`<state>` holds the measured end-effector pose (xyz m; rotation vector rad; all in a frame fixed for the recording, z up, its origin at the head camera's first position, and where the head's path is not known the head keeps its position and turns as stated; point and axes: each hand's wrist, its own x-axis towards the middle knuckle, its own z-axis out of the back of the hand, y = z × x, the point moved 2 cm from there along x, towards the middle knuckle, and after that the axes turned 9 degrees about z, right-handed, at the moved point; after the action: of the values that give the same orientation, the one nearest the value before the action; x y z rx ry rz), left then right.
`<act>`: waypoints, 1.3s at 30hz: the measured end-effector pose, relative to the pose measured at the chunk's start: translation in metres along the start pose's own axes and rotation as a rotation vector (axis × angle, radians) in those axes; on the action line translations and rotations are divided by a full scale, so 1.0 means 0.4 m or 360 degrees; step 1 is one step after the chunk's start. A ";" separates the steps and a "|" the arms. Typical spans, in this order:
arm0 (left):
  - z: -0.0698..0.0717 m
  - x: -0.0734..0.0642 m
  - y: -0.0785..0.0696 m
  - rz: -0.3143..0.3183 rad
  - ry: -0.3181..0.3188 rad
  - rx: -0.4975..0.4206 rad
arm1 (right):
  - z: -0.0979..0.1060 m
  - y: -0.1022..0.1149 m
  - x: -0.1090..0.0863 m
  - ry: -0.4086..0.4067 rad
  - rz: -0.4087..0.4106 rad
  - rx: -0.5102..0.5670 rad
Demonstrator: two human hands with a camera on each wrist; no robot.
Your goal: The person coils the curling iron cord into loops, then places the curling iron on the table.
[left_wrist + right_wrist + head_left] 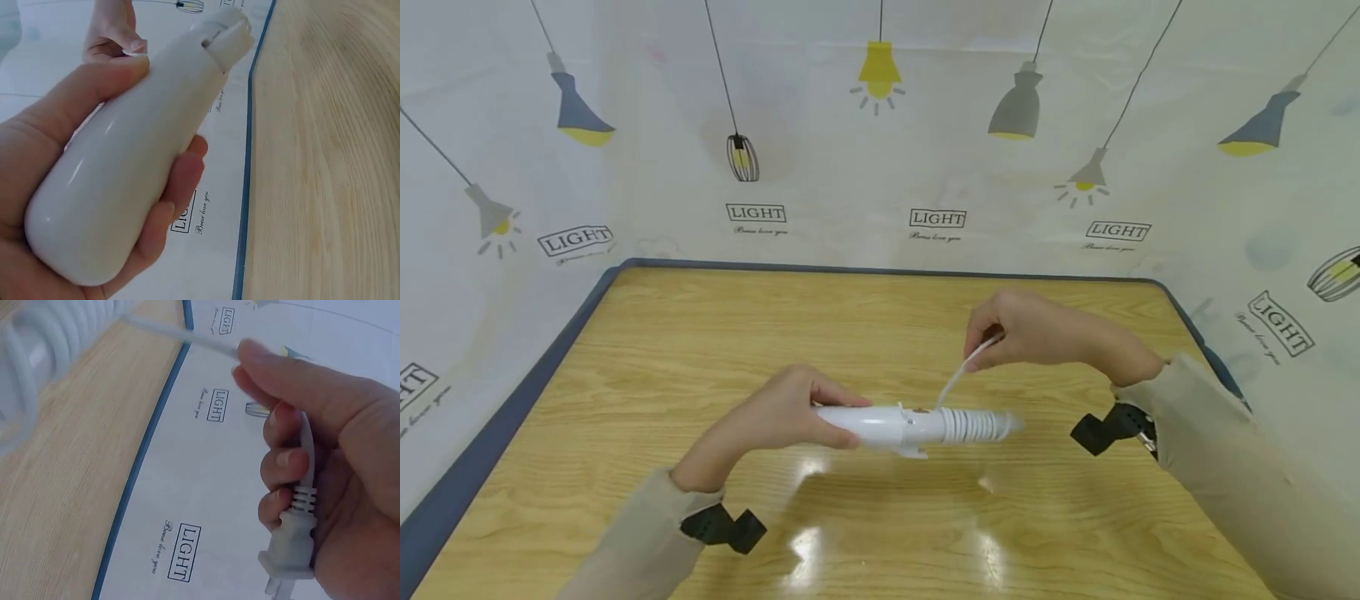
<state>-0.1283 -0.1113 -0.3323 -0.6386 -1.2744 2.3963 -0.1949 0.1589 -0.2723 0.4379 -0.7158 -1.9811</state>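
My left hand grips the smooth handle of a white curling iron, holding it level over the table with its barrel pointing right. Several turns of white cord are wound around that barrel. In the left wrist view the thick rounded handle lies across the palm, fingers wrapped beneath and thumb on top. Up and to the right, my right hand pinches the loose stretch of cord, which runs taut to the coils. Below its curled fingers, the plug hangs against the palm in the right wrist view.
A wood-grain table with a dark blue edge lies underneath. Behind and beside it stands a white backdrop printed with lamps and lettering. Black camera mounts sit on both wrists, over beige sleeves.
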 end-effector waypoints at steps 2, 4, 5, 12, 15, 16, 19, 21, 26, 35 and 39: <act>0.000 0.006 0.005 0.0035 -0.0086 0.0047 | -0.004 0.011 0.000 -0.0016 0.0027 -0.0092; -0.002 0.012 0.007 0.0093 -0.0174 0.0078 | -0.010 0.022 -0.001 -0.0032 0.0048 -0.0191; -0.002 0.015 0.008 0.0122 -0.0218 0.0093 | -0.014 0.028 -0.002 -0.0038 0.0046 -0.0235; 0.007 0.023 0.017 0.0303 -0.0539 -0.0024 | -0.051 0.061 -0.014 -0.0143 0.0006 -0.0399; 0.016 0.024 0.019 0.0298 -0.0639 -0.0095 | -0.070 0.065 -0.024 -0.0225 -0.0007 -0.0339; 0.018 0.024 0.020 0.0288 -0.0664 -0.0120 | -0.078 0.064 -0.027 -0.0253 -0.0005 -0.0317; 0.027 0.025 0.019 0.0241 -0.0724 -0.0212 | -0.102 0.059 -0.038 -0.0349 0.0043 -0.0289; 0.031 0.026 0.018 0.0221 -0.0747 -0.0275 | -0.117 0.053 -0.045 -0.0430 0.0091 -0.0267; 0.045 0.026 0.014 0.0168 -0.0754 -0.0434 | -0.148 0.028 -0.066 -0.0592 0.0190 -0.0132; 0.052 0.011 -0.006 0.0057 -0.0593 -0.0683 | -0.169 -0.041 -0.098 -0.0672 0.0258 0.0373; 0.043 0.007 -0.019 0.0015 -0.0500 -0.0765 | -0.172 -0.064 -0.095 -0.0687 0.0295 0.0601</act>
<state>-0.1391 -0.1175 -0.3180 -0.3944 -2.0149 2.2675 -0.1545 0.1808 -0.3409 0.1506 -1.3652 -1.7794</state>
